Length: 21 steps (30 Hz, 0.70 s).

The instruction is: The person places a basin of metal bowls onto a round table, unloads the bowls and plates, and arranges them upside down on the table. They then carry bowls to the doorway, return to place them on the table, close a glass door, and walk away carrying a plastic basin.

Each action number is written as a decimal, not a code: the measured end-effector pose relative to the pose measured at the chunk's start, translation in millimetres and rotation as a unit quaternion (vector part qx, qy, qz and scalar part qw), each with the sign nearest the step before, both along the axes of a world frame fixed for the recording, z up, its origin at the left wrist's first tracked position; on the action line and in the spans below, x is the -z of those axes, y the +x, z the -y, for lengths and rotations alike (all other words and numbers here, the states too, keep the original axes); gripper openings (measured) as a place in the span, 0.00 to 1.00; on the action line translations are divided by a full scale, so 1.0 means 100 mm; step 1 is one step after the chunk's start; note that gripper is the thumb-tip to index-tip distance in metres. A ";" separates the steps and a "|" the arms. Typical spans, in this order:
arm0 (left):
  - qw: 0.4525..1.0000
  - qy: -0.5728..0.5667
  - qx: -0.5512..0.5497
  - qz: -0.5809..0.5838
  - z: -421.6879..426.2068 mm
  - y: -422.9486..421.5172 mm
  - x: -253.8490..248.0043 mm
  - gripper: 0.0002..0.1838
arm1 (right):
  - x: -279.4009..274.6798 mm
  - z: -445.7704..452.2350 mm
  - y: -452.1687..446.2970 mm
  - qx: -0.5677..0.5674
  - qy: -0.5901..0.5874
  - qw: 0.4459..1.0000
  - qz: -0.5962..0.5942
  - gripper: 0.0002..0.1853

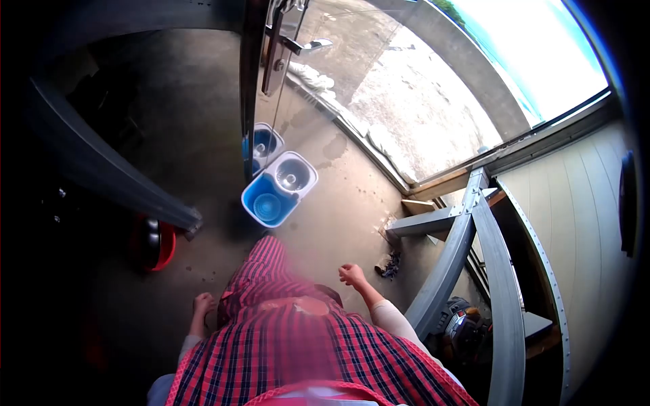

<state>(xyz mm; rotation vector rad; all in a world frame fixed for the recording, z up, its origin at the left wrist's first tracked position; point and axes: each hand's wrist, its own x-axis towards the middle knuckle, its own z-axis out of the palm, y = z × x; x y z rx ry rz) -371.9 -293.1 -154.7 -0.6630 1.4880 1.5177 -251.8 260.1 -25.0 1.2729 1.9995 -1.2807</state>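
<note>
My left hand [204, 304] hangs beside the plaid apron [298, 345] at the lower left, its fingers curled and too small to make out clearly. To the right of the apron, my right hand [351, 274] is held out over the floor with its fingers curled in; no object shows in it. Ahead of my feet stands a blue and white mop bucket [271, 208] with two compartments, a round basket in the blue one. It sits beside the lower edge of a glass door [252, 101]. Neither hand touches the bucket or the door.
A red basin [166, 249] with a dark round object is on the floor at left, near a metal beam [128, 159]. Metal legs [443, 271] rise at right, with a dark bundle [467, 330] behind them. A dark tuft [388, 265] lies on the floor.
</note>
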 end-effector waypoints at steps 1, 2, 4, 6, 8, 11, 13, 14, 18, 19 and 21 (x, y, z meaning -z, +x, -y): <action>1.000 -0.009 0.016 0.007 0.11 0.14 -0.02 0.04 | 0.04 0.00 -0.15 -0.014 0.006 1.000 -0.010 0.15; 0.999 -0.037 0.039 0.009 0.18 0.23 -0.10 0.03 | 0.11 0.03 -0.28 -0.031 0.009 0.999 -0.017 0.15; 0.993 -0.088 0.078 0.007 0.24 0.42 -0.25 0.03 | 0.31 0.12 -0.46 -0.032 -0.001 0.997 -0.077 0.13; 0.989 -0.113 0.098 0.007 0.29 0.55 -0.37 0.03 | 0.71 0.26 -0.46 -0.088 -0.011 0.989 -0.114 0.11; 0.986 -0.127 0.111 0.008 0.34 0.63 -0.47 0.03 | 1.56 0.31 -0.31 -0.291 0.004 0.953 -0.086 0.08; 0.985 -0.132 0.113 0.003 0.43 0.65 -0.54 0.03 | 1.92 0.53 -0.26 -0.394 -0.003 0.919 -0.025 0.07; 0.987 -0.127 0.102 0.002 0.54 0.61 -0.55 0.03 | 1.48 0.83 -0.34 -0.347 0.008 0.938 0.007 0.08; 0.989 -0.121 0.089 0.000 0.62 0.61 -0.56 0.03 | 1.29 0.95 -0.38 -0.326 0.017 0.945 0.016 0.09; 0.994 -0.107 0.022 -0.001 1.04 0.55 -0.62 0.03 | 1.31 1.34 -0.40 -0.402 0.079 0.912 -0.031 0.15; 0.994 -0.105 0.004 -0.002 1.17 0.55 -0.64 0.03 | 1.29 1.45 -0.41 -0.370 0.072 0.926 -0.018 0.16; 0.994 -0.106 -0.034 0.001 1.49 0.64 -0.69 0.04 | 1.21 1.75 -0.45 -0.354 0.030 0.934 -0.023 0.10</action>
